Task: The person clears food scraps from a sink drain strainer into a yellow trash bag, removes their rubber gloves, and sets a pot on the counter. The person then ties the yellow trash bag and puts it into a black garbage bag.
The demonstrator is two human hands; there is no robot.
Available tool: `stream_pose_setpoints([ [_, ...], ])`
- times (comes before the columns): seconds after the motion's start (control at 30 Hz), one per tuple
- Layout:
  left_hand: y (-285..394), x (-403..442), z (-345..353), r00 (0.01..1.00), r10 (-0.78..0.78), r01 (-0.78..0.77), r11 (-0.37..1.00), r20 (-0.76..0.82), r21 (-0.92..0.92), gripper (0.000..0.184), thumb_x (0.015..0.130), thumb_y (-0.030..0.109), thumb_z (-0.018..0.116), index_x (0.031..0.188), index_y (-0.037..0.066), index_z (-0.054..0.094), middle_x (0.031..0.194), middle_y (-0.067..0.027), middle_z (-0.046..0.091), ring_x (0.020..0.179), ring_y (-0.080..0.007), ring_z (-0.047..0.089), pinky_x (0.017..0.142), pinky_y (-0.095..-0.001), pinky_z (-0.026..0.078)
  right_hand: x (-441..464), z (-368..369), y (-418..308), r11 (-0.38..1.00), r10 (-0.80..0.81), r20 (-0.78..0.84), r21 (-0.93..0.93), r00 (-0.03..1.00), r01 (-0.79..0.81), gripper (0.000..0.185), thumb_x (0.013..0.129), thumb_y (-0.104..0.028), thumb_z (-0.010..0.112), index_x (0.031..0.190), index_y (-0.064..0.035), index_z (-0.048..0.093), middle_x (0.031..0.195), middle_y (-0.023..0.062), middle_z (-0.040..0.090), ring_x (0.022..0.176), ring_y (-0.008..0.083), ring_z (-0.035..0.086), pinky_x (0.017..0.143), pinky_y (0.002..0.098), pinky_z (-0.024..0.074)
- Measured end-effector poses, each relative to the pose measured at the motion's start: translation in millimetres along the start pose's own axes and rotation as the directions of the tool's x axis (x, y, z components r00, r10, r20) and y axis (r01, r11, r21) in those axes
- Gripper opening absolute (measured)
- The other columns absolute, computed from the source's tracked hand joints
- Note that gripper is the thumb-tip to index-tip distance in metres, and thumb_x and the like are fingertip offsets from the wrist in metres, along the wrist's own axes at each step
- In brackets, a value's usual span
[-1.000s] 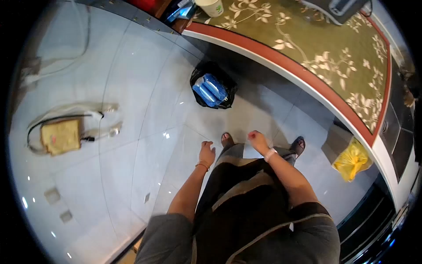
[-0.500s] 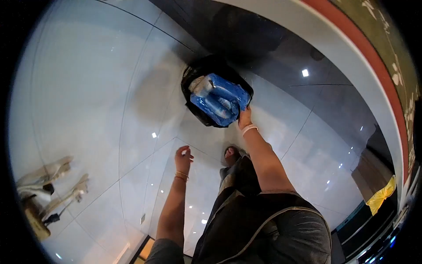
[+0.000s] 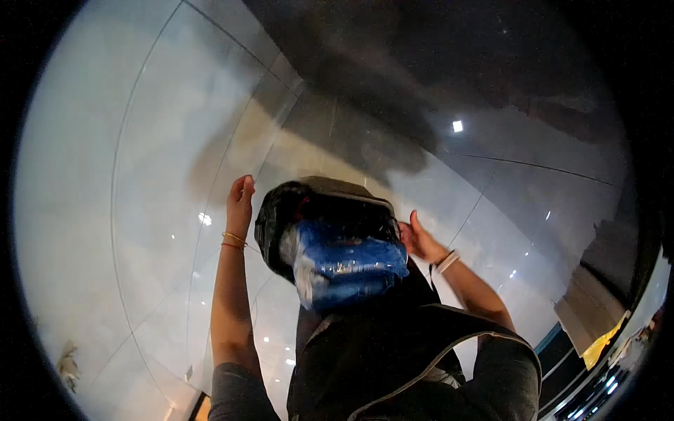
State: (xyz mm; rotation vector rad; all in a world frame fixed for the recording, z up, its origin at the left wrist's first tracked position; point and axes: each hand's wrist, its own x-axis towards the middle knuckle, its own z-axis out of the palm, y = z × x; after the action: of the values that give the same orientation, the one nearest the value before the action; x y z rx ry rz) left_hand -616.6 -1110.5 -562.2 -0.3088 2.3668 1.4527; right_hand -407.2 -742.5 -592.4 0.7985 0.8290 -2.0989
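A black bag (image 3: 275, 228) lies tilted close in front of my body, with a blue plastic-wrapped bundle (image 3: 351, 266) at its near side. My right hand (image 3: 418, 238) is at the right edge of the bag, thumb raised apart from the fingers, some fingertips hidden against the bag's side. To the left of the bag, my left hand (image 3: 241, 196) is raised and does not touch it; its fingers are curled together, and nothing shows in them.
Pale tiled floor (image 3: 161, 175) spreads on the left. A dark, glossy panel (image 3: 519, 105) fills the upper right. A brown cardboard piece (image 3: 590, 309) and a yellow bag (image 3: 600, 347) are at the lower right. A pale object stands at the lower left edge.
The black bag with the blue bundle has come closer to my body and tilted. My left hand has moved up and left, and its fingers have drawn together. My right hand has moved lower.
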Motion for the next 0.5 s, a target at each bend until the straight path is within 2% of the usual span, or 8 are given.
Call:
stream_pose_setpoints([
  [0.03, 5.4, -3.5, 0.4, 1.000, -0.016, 0.016, 1.000, -0.011, -0.005, 0.041, 0.091, 0.039, 0.051, 0.109, 0.003, 0.056, 0.094, -0.0047, 0.059, 0.082, -0.0132, 0.054, 0.073, -0.0255, 0.043, 16.1, -37.0, -5.5, 0.979, 0.092, 0.020, -0.187, 0.996, -0.087, 0.083, 0.083, -0.071, 0.025, 0.129, -0.0034, 0.041, 0.102, 0.0095, 0.062, 0.094, 0.0203, 0.059, 0.084, 0.0371, 0.0485],
  [0.1, 12.2, -6.9, 4.1, 0.961, -0.199, 0.195, 0.980, 0.194, 0.040, 0.047, 0.092, 0.045, 0.045, 0.110, 0.003, 0.055, 0.094, -0.0048, 0.059, 0.082, -0.0117, 0.052, 0.071, -0.0239, 0.041, 35.4, -51.7, -57.6, 0.850, 0.029, -0.068, -0.523, 0.997, -0.060, 0.076, 0.086, -0.066, 0.031, 0.124, -0.0030, 0.047, 0.097, 0.0095, 0.063, 0.090, 0.0198, 0.060, 0.080, 0.0377, 0.0498],
  [0.17, -9.8, -7.4, 2.9, 0.950, -0.197, 0.195, 0.980, 0.241, 0.030, 0.051, 0.092, 0.048, 0.040, 0.109, 0.003, 0.055, 0.094, -0.0043, 0.060, 0.082, -0.0104, 0.052, 0.070, -0.0234, 0.040, 89.4, -67.2, -84.8, 0.680, -0.221, -0.165, -0.732, 0.961, 0.031, 0.056, 0.090, -0.052, 0.041, 0.111, -0.0022, 0.055, 0.090, 0.0078, 0.064, 0.082, 0.0182, 0.061, 0.074, 0.0349, 0.0498],
  [0.23, -12.8, -12.0, -1.0, 0.912, -0.238, 0.254, 0.967, 0.333, -0.003, 0.048, 0.093, 0.046, 0.040, 0.111, 0.003, 0.055, 0.096, -0.0044, 0.060, 0.084, -0.0104, 0.052, 0.072, -0.0242, 0.040, 155.1, -72.6, -106.7, 0.361, -0.398, -0.165, -0.933, 0.903, -0.011, 0.035, 0.088, -0.034, 0.054, 0.099, -0.0016, 0.060, 0.087, 0.0084, 0.064, 0.078, 0.0197, 0.061, 0.069, 0.0341, 0.0486],
  [0.3, -13.7, -23.1, -4.1, 0.924, -0.185, 0.187, 0.982, 0.335, 0.026, 0.047, 0.094, 0.043, 0.039, 0.112, 0.003, 0.055, 0.098, -0.0048, 0.060, 0.087, -0.0107, 0.052, 0.074, -0.0240, 0.040, 208.6, -73.6, -121.1, -0.040, -0.629, 0.057, -0.998, 0.775, 0.041, 0.023, 0.083, -0.022, 0.059, 0.097, -0.0023, 0.061, 0.091, 0.0108, 0.064, 0.083, 0.0238, 0.060, 0.072, 0.0341, 0.0472],
  [0.37, -3.7, -38.4, -7.0, 0.912, -0.307, 0.301, 0.951, 0.273, 0.063, 0.047, 0.095, 0.042, 0.038, 0.114, 0.003, 0.055, 0.102, -0.0056, 0.060, 0.091, -0.0115, 0.053, 0.079, -0.0249, 0.040, 253.5, -61.5, -134.6, -0.103, -0.622, -0.099, -0.973, 0.777, -0.207, 0.022, 0.082, -0.015, 0.058, 0.100, -0.0024, 0.060, 0.100, 0.0151, 0.062, 0.092, 0.0288, 0.059, 0.079, 0.0357, 0.0466],
  [0.47, -24.4, -54.0, -17.0, 0.946, -0.240, 0.254, 0.966, 0.217, -0.037, 0.049, 0.095, 0.043, 0.035, 0.115, 0.002, 0.054, 0.104, -0.0055, 0.059, 0.094, -0.0124, 0.053, 0.083, -0.0264, 0.040, 301.8, -70.3, -132.3, -0.326, -0.773, 0.041, -0.881, 0.633, -0.342, 0.021, 0.084, -0.011, 0.052, 0.101, -0.0021, 0.059, 0.107, 0.0174, 0.059, 0.096, 0.0303, 0.058, 0.084, 0.0378, 0.0459],
  [0.5, -34.9, -62.5, -19.6, 0.942, -0.254, 0.268, 0.963, 0.221, -0.035, 0.049, 0.095, 0.043, 0.035, 0.115, 0.002, 0.054, 0.104, -0.0055, 0.059, 0.094, -0.0124, 0.053, 0.083, -0.0264, 0.040, 309.0, -79.2, -128.4, -0.326, -0.765, 0.033, -0.881, 0.643, -0.343, 0.021, 0.084, -0.011, 0.052, 0.101, -0.0021, 0.059, 0.107, 0.0174, 0.059, 0.096, 0.0303, 0.058, 0.084, 0.0378, 0.0459],
])
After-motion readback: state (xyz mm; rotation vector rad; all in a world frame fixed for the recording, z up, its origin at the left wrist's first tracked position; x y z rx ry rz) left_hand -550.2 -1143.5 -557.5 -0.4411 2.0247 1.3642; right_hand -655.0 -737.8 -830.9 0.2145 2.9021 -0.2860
